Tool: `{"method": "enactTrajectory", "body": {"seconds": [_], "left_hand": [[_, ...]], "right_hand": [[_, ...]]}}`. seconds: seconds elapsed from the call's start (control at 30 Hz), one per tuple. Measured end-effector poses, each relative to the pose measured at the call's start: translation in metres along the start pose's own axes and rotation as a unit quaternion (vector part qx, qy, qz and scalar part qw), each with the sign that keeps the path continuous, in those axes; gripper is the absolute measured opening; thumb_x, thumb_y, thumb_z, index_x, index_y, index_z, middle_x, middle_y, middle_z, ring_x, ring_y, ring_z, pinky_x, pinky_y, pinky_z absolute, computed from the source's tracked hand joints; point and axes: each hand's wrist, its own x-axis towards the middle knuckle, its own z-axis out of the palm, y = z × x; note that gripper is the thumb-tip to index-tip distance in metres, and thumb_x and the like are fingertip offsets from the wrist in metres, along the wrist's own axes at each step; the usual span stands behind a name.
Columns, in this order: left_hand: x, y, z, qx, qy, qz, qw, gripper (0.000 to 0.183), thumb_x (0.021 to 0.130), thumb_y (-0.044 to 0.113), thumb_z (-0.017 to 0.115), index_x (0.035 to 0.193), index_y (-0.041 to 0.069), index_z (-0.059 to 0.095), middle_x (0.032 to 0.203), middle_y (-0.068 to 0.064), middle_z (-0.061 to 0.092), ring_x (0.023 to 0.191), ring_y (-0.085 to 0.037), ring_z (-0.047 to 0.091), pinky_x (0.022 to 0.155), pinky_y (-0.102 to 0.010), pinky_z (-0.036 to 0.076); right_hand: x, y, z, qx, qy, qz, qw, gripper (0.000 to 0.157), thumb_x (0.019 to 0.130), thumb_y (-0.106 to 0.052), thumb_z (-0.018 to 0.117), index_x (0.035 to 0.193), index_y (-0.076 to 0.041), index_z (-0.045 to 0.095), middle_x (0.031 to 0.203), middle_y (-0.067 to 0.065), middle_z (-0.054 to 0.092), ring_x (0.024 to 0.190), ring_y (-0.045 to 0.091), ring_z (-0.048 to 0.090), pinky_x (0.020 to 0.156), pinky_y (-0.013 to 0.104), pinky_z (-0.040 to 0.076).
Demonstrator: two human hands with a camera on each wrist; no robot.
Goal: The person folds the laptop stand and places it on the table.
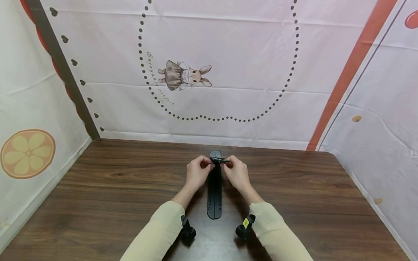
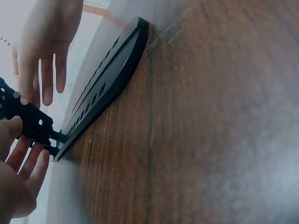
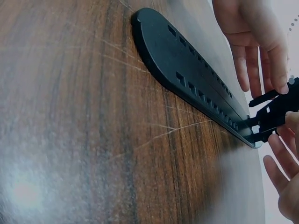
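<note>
A long black base strip (image 1: 214, 198) with rounded ends and rows of small slots lies lengthwise on the table. Near its far end stands a black slotted bracket (image 1: 219, 160), whose short prongs meet the strip in the left wrist view. My left hand (image 1: 197, 173) pinches the bracket's left side between thumb and fingers. On the opposite side my right hand (image 1: 238, 174) pinches it too, thumb (image 3: 292, 120) on one face and fingers behind. A thin black bar (image 3: 264, 98) sticks out by the left fingertips. The hands partly cover the bracket.
The brown wood-grain table (image 1: 127, 173) ends at a white printed cloth (image 1: 233, 88) at the back, with more cloth at both sides. Small black cameras (image 1: 187, 231) sit on both wrists, low over the tabletop.
</note>
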Motion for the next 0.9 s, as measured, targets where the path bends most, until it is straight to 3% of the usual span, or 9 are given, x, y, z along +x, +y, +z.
{"method": "enactTrajectory", "body": {"seconds": [0.9], "left_hand": [[0.0071, 0.006, 0.0003, -0.023, 0.027, -0.005, 0.9993, 0.017, 0.075, 0.006, 0.074, 0.087, 0.008, 0.062, 0.084, -0.007, 0.068, 0.075, -0.017, 0.066, 0.069, -0.029, 0.053]], "right_hand": [[0.0036, -0.0013, 0.0073, -0.04, 0.037, 0.02, 0.998, 0.01, 0.081, -0.007, 0.067, 0.085, -0.01, 0.059, 0.084, 0.006, 0.069, 0.077, 0.021, 0.064, 0.069, 0.039, 0.05]]}}
